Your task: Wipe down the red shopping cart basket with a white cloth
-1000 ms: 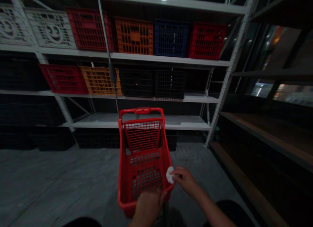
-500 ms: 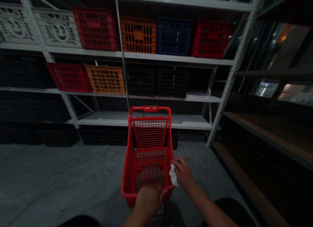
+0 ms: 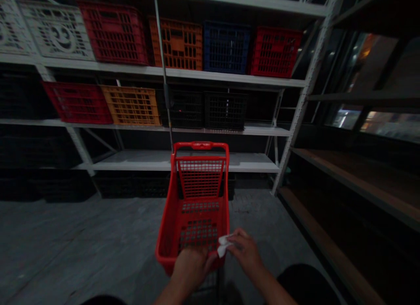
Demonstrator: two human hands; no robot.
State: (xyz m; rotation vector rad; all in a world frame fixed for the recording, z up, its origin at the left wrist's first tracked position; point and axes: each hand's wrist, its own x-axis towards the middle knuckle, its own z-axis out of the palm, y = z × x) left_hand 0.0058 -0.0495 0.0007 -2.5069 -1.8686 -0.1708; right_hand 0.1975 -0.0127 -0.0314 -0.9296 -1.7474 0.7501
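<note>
A red plastic shopping cart [image 3: 166,224] stands in front of me, its handle on the far side. My left hand [image 3: 192,265] is closed over the near rim of its basket, thumb toward the right. At the basket's near right corner, my right hand [image 3: 243,250] pinches a crumpled white tissue [image 3: 223,246]. The tissue overlaps the rim in view; whether it presses on it I cannot tell. Through the grid floor of the basket only the ground shows.
White metal shelving [image 3: 187,166] runs behind the cart, holding red, orange, blue, white and black crates, among them an orange crate [image 3: 177,44]. A thin pole [image 3: 160,42] rises behind the cart's handle. Dark shelves with wooden boards [image 3: 354,173] line the right side. Grey concrete floor [image 3: 114,235] surrounds the cart.
My right hand has moved down and left along the right rim to the near corner, carrying the tissue. My left hand keeps its hold, and the view has shifted slightly right.
</note>
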